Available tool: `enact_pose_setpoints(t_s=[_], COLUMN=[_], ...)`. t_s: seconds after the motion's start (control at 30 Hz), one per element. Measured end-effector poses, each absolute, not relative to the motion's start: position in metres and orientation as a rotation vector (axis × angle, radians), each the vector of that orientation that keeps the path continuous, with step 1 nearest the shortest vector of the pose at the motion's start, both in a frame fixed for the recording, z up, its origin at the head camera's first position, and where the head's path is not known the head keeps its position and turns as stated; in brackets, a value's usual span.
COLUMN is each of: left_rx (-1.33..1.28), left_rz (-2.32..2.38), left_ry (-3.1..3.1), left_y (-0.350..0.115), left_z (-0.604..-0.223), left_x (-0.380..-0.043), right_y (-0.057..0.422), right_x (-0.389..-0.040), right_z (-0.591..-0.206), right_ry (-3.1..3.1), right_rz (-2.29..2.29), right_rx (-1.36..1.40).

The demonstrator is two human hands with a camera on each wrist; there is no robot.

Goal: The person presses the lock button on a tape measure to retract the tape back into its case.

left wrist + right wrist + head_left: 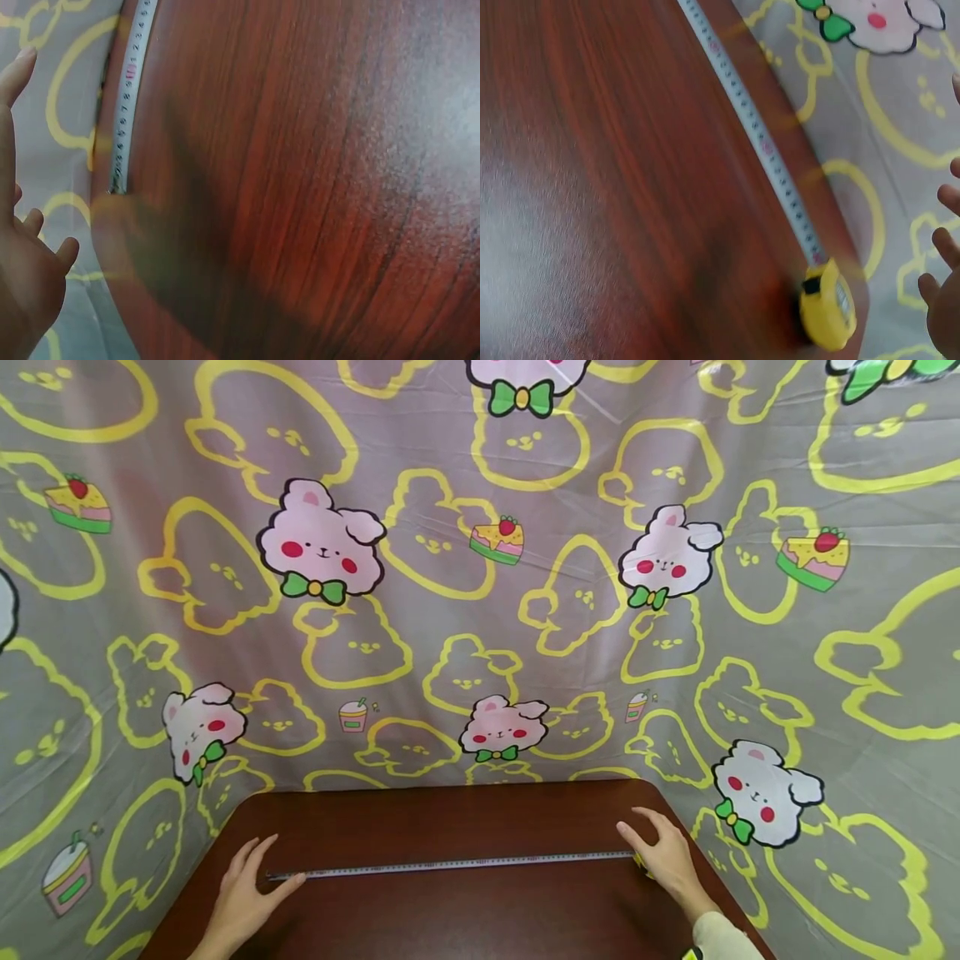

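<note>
Brown tabletop (465,818) carries extended tape measure (465,864), yellow case (829,309) near right edge, left hand (243,897) and right hand (667,858) by opposite ends, both empty, fingers apart.

And the tape (465,863) lies on the table (465,818), case (826,315) at three o'clock near the right hand (667,858), left hand (243,897) at nine, curtain (442,610) at twelve.
</note>
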State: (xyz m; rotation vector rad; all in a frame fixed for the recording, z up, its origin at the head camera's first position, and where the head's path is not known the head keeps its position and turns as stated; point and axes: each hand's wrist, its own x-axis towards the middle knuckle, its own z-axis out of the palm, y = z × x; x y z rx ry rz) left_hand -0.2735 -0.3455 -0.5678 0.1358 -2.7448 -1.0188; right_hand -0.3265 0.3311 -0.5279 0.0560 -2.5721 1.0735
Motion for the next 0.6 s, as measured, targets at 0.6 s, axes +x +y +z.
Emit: enact_pose_setpoints(t_s=[0.6], left_rx=[0.37], left_rz=[-1.188], left_ry=[-2.785], left_y=[-0.369], left_z=[-0.598], left_x=[-0.283], right_y=[0.372], right_x=[-0.33], right_z=[-0.574], right_ry=[-2.698], right_rz=[1.249], right_rx=[-0.291])
